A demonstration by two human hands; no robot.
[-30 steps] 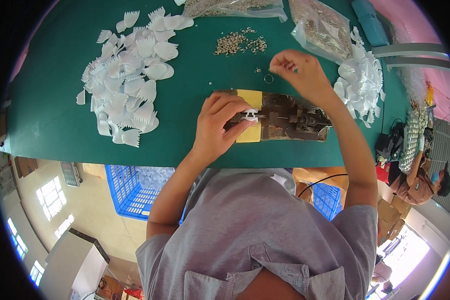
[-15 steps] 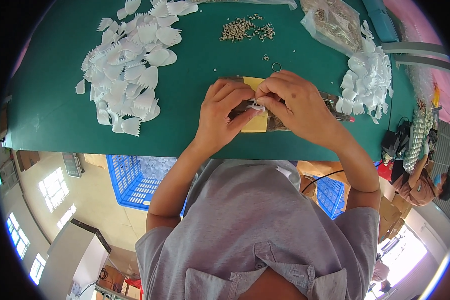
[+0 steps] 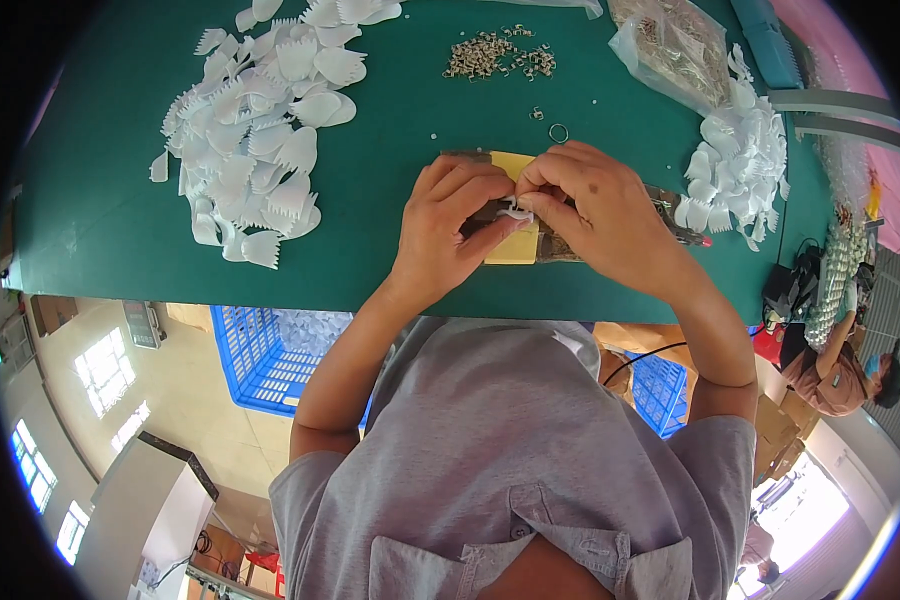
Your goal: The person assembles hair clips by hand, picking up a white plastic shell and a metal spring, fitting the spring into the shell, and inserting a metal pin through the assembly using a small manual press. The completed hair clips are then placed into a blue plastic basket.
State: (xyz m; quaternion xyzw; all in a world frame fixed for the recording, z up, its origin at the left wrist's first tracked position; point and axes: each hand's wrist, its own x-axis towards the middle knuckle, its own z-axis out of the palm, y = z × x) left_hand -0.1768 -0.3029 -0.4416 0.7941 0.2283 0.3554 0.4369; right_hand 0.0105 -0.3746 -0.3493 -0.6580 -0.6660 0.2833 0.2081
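— Close by, near the table's edge?
— Left hand [image 3: 448, 228] and right hand [image 3: 598, 215], fingers pinched together on a small white piece [image 3: 515, 212], right over a yellow block [image 3: 517, 245].
— On what?
— A green table [image 3: 100, 230].
— Farther off?
— Big white pile [image 3: 265, 125] on the left, small white pile [image 3: 738, 160] on the right, little metal bits [image 3: 498, 55] at the back.

Grey short-sleeved shirt [image 3: 510, 440] — buttoned chest pocket, flat collar; forearms bare, no gloves — no rings.
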